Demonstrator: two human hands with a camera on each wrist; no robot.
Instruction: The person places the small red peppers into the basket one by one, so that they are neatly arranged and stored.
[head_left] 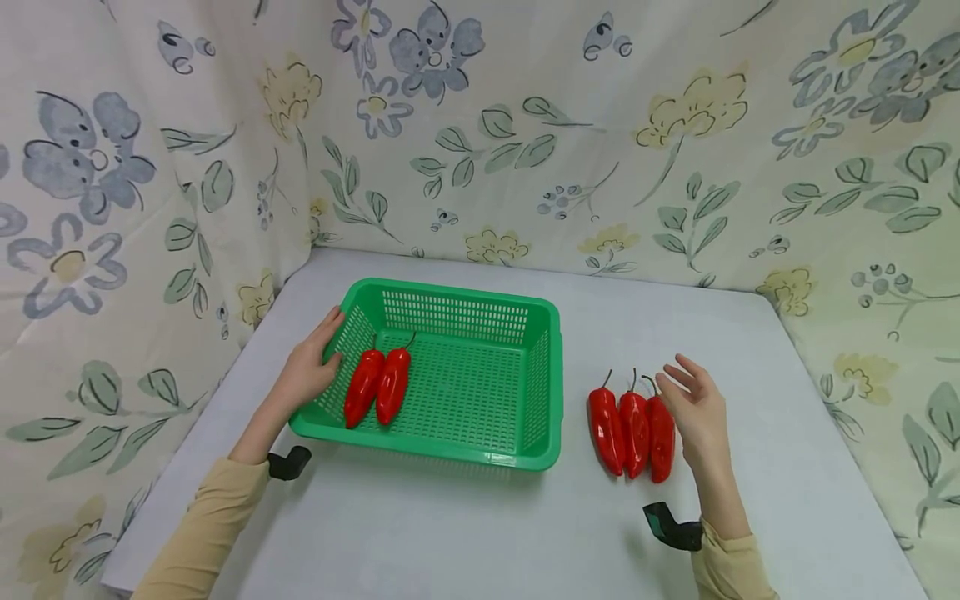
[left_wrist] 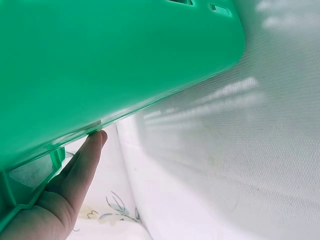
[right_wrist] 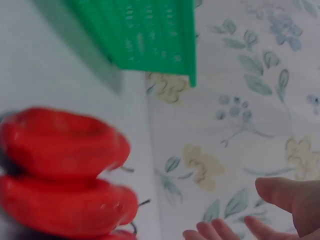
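Note:
My left hand (head_left: 306, 367) is at the left rim of a green plastic basket (head_left: 442, 454), its fingers fairly straight against the edge. The left wrist view shows a fingertip touching the basket (left_wrist: 125, 55). Two red peppers (head_left: 363, 387) with thin dark stems lie side by side at the basket's left end. To the right of the basket, three more red peppers (head_left: 633, 425) lie in a row on the table. Just beside and above the rightmost one hovers my right hand (head_left: 697, 408), thumb and fingers apart, holding nothing. The right wrist view shows these peppers (right_wrist: 65, 145) apart from the hand.
A white table (head_left: 450, 533) carries everything. Curtain-like floral cloth (head_left: 487, 158) hangs behind it and along both sides. Black wrist mounts (head_left: 288, 462) stick out from both sleeves.

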